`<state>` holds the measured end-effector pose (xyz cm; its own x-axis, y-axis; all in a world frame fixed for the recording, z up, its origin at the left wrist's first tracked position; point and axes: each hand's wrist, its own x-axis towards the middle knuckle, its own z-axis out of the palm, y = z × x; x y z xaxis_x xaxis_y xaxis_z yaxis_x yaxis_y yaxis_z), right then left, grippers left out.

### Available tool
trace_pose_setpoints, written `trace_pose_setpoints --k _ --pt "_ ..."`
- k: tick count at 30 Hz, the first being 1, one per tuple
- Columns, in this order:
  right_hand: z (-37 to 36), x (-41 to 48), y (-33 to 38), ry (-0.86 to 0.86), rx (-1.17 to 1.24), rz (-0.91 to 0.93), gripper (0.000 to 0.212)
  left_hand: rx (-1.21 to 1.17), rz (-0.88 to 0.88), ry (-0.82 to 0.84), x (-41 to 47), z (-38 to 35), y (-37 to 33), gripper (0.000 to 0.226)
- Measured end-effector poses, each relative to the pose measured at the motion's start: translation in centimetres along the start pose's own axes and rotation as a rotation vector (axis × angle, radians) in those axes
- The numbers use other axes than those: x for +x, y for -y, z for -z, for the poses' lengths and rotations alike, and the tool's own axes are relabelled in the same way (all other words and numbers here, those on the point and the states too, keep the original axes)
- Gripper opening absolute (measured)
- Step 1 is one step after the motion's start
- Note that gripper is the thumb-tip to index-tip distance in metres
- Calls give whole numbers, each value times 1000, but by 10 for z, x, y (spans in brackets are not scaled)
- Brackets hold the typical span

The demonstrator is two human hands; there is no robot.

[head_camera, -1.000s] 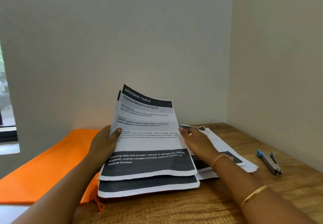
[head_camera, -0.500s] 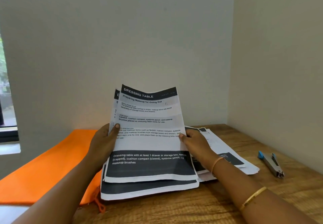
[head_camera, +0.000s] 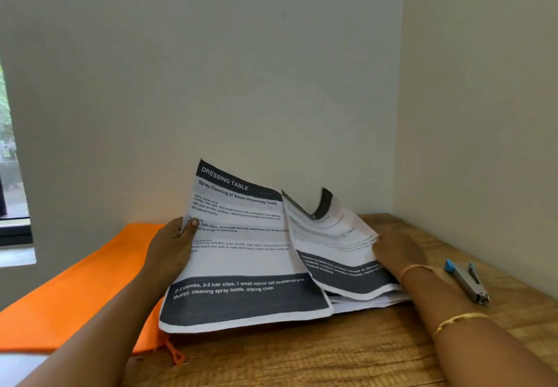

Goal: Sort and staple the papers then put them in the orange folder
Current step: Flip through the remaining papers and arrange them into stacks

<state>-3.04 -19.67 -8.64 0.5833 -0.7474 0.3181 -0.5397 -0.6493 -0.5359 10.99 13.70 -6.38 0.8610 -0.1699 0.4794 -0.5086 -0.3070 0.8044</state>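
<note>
Wooden desk (head_camera: 332, 353): sorting underway; left hand (head_camera: 172, 244) grips papers (head_camera: 241, 259), right hand (head_camera: 398, 247) pinches a sheet (head_camera: 326, 235); stapler (head_camera: 466, 281), folder (head_camera: 75, 296) untouched.

Your right hand (head_camera: 398, 247) has a wrist bangle (head_camera: 418, 268) just behind it, a thin, smooth gold band. Further up the same arm sits a forearm bangle (head_camera: 459, 320), also thin and gold, its surface slightly textured and glinting. Both your forearms are bare right down to the picture's lower edge. Your left hand (head_camera: 170, 247) shows a short, plain thumbnail (head_camera: 193, 222).
</note>
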Motion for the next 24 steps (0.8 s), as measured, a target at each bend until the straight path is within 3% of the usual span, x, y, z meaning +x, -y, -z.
trace_pose_setpoints --k 14,17,20,22,24 --pt "-9 4 -4 19 -296 16 38 -171 25 -48 0 7 -5 26" --pt "-9 4 -3 -24 -339 83 38 -185 13 -43 1 7 -5 24" --pt "-4 0 7 -167 -376 264 31 -175 -10 -41 0 5 -5 24" --pt "-2 -6 18 -233 -162 387 23 -152 -32 -42 -1 4 -7 24" --pt "2 -18 34 -102 275 393 32 -126 -59 -55 -3 2 -11 24"
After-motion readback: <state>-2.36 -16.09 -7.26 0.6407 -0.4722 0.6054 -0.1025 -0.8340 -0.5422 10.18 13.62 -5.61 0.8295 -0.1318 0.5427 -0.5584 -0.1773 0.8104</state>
